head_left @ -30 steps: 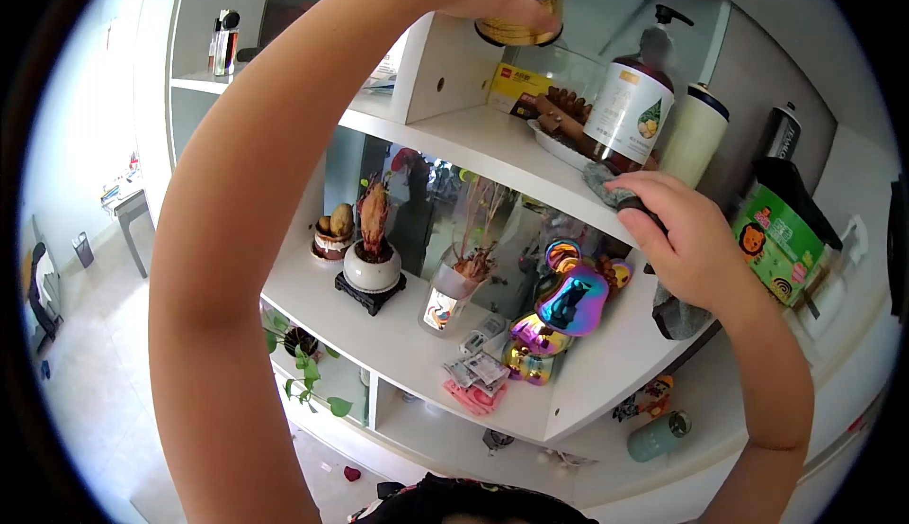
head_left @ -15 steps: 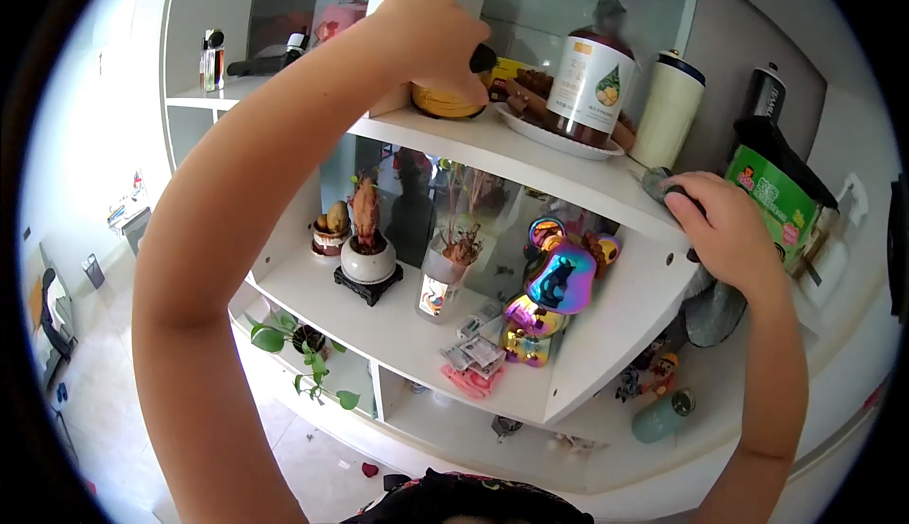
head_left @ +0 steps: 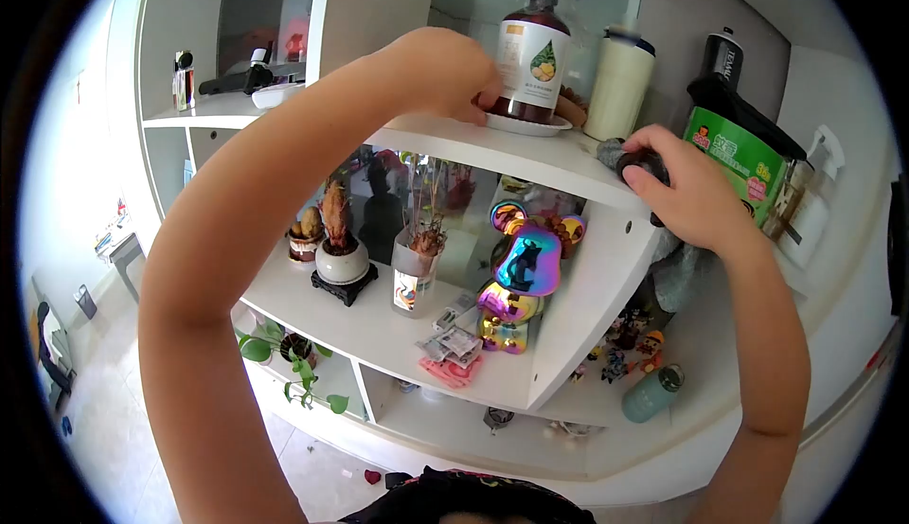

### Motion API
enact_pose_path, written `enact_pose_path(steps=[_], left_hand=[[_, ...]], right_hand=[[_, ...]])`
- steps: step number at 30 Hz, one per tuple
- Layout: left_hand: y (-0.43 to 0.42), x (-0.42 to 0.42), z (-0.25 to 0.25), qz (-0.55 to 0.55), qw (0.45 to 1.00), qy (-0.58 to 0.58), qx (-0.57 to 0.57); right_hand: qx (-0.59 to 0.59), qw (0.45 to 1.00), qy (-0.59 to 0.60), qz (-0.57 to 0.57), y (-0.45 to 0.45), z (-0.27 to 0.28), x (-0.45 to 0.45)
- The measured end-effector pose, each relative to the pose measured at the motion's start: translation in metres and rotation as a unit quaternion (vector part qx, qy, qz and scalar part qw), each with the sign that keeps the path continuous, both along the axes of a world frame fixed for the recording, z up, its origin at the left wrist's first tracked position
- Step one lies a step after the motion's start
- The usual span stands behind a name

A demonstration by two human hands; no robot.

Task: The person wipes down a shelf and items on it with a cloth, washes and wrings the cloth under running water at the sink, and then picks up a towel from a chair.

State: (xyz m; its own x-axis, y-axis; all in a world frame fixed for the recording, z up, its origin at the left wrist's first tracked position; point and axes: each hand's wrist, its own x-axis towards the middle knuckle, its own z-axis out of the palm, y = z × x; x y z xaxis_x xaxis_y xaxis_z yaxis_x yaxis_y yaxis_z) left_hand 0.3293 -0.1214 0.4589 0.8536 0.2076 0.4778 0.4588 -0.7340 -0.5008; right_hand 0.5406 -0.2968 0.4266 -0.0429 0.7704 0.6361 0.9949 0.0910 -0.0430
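right hand: grip wrapped round a bunched grey cloth, front edge of the upper shelf | left hand: by the white plate under the pump bottle, can't tell if it's gripping anything tbh

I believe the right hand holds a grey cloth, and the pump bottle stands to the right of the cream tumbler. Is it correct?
Not quite: in the head view, the bottle stands left of the tumbler. The right hand does hold a grey cloth.
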Motion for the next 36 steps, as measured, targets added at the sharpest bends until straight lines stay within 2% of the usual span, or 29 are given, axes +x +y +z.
enact_pose_path(steps=[3,5,11,15,17,19,23,27,29,32,35,36], left_hand=[[0.0,-0.002,0.0,0.012,1.0,0.026,0.004],[0.01,-0.005,-0.004,-0.037,0.997,0.02,0.062],[0.015,-0.01,-0.006,-0.003,1.0,0.013,0.027],[0.018,-0.009,-0.009,0.001,1.0,0.011,0.016],[0.023,-0.009,-0.013,-0.015,0.999,-0.044,0.001],[0.035,-0.008,-0.016,-0.044,0.998,-0.053,0.008],[0.038,-0.008,-0.02,-0.079,0.992,-0.097,0.021],[0.043,-0.009,-0.021,-0.073,0.994,-0.075,0.024],[0.046,-0.009,-0.021,-0.106,0.991,-0.082,0.023],[0.041,-0.01,-0.021,-0.084,0.993,-0.078,0.03],[0.044,-0.01,-0.024,-0.11,0.99,-0.08,0.028],[0.058,-0.012,-0.026,-0.094,0.989,-0.113,-0.026]], right_hand=[[-0.042,0.999,0.031,0.012,-0.003,0.003,0.006],[-0.064,0.996,0.05,0.027,0.001,0.005,0.01],[-0.066,0.997,0.032,0.0,0.012,0.013,0.013],[-0.091,0.996,-0.009,0.011,0.033,0.017,0.024],[-0.108,0.994,-0.008,0.008,0.049,0.018,0.026],[-0.109,0.991,-0.057,0.058,0.068,0.019,0.029],[-0.155,0.985,-0.071,0.026,0.093,0.023,0.02],[-0.147,0.983,-0.11,0.017,0.09,0.018,0.008],[-0.118,0.987,-0.053,0.091,0.077,0.015,-0.003],[-0.091,0.984,-0.053,0.146,0.073,0.012,-0.018],[-0.13,0.976,-0.078,0.154,0.065,0.015,-0.044],[-0.121,0.977,-0.077,0.155,0.066,0.009,-0.052]])
